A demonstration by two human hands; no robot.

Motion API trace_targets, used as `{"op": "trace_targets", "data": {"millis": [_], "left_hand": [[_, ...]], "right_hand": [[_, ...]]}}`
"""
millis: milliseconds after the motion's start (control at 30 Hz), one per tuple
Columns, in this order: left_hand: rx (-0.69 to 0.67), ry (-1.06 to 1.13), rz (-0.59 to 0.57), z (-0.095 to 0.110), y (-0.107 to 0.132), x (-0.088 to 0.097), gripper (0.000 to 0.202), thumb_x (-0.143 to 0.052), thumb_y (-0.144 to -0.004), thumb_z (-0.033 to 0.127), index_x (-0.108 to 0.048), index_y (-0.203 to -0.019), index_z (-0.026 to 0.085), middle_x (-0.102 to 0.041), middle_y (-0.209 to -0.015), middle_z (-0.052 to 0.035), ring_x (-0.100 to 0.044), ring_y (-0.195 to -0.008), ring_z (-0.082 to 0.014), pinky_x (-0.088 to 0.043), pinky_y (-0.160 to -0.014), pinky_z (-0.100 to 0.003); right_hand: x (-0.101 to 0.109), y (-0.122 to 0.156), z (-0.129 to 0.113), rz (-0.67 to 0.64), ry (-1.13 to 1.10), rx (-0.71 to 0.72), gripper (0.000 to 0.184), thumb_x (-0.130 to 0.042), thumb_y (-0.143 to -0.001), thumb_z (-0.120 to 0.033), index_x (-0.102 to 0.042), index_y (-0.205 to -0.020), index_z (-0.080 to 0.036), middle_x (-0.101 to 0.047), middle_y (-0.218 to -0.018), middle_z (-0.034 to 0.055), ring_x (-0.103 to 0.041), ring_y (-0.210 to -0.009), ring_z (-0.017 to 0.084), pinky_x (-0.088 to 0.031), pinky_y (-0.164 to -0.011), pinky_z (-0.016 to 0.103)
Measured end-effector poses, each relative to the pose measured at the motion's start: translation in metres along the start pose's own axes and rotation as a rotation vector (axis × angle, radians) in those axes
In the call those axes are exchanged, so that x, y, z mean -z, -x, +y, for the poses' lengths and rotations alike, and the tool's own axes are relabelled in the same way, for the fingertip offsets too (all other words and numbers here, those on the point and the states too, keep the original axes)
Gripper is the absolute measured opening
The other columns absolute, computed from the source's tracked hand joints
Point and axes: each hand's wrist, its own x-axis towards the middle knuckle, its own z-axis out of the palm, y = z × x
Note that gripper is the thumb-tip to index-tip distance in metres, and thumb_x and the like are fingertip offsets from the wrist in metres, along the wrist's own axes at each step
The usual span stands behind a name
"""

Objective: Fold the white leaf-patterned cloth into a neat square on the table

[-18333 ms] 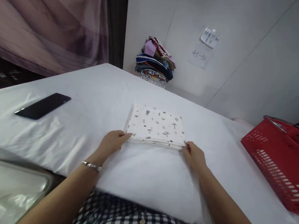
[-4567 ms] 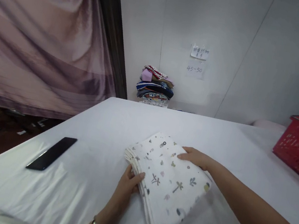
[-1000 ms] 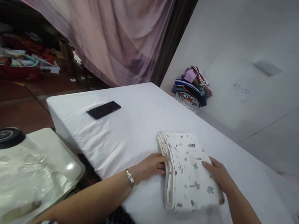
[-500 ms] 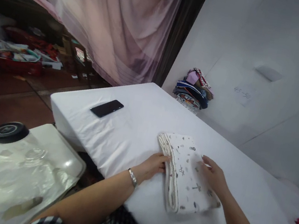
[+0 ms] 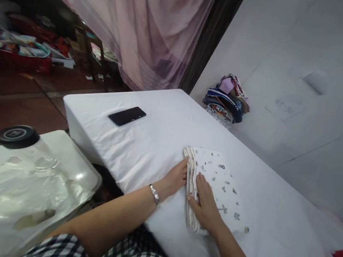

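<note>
One folded cloth [image 5: 221,184], white with small printed motifs, lies on one white-covered table [image 5: 164,131], under one hand and against the other. The right hand [image 5: 207,203] rests palm down on top by the layered edge, fingers stretched out and close together, thumb slightly apart. The left hand [image 5: 177,176] touches that edge from its own side, fingers bent; whether it pinches any layers I cannot tell. One bracelet [image 5: 153,194] circles the wrist behind it. Well ahead and to the left of both hands lies one phone [image 5: 127,116]. Beyond the hands, at the far edge, sits one pile of fabrics [image 5: 227,102] (too blurred to count its layers). One round black object [image 5: 17,136] is well left of the left hand.
</note>
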Motion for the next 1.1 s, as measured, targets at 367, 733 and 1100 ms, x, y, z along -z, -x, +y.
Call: {"op": "trace_targets", "data": {"millis": [367,733,1100], "left_hand": [[-0.051,0.064,-0.016,0.009,-0.005,0.006,0.057,-0.036,-0.081,0.06,-0.055,-0.113,0.017,-0.055,-0.122,-0.0114,-0.051,-0.11,-0.0235,-0.035,-0.095,-0.035],[0.082,-0.002,0.21,0.027,-0.039,-0.004,0.048,-0.05,-0.078,0.053,-0.058,-0.098,0.01,-0.06,-0.11,-0.0162,-0.056,-0.102,-0.0237,-0.039,-0.092,-0.033],[-0.345,-0.609,0.419,0.047,-0.099,0.001,0.021,-0.07,-0.061,0.026,-0.06,-0.074,0.013,-0.064,-0.076,-0.0063,-0.059,-0.081,-0.0214,-0.044,-0.074,-0.03]], "right_hand": [[0.003,0.015,-0.015,0.014,-0.031,-0.036,0.066,-0.041,-0.086,-0.047,-0.019,-0.142,-0.022,-0.015,-0.149,0.0066,-0.012,-0.136,0.023,-0.013,-0.11,0.047],[-0.004,0.019,-0.025,0.063,0.007,0.003,0.066,-0.045,-0.085,-0.043,-0.02,-0.142,-0.02,-0.017,-0.149,0.0079,-0.014,-0.136,0.024,-0.016,-0.109,0.047],[-0.005,-0.007,-0.032,0.036,-0.089,-0.005,0.068,-0.046,-0.084,-0.047,-0.019,-0.142,-0.025,-0.011,-0.15,0.0058,-0.01,-0.136,0.025,-0.017,-0.109,0.046]]}}
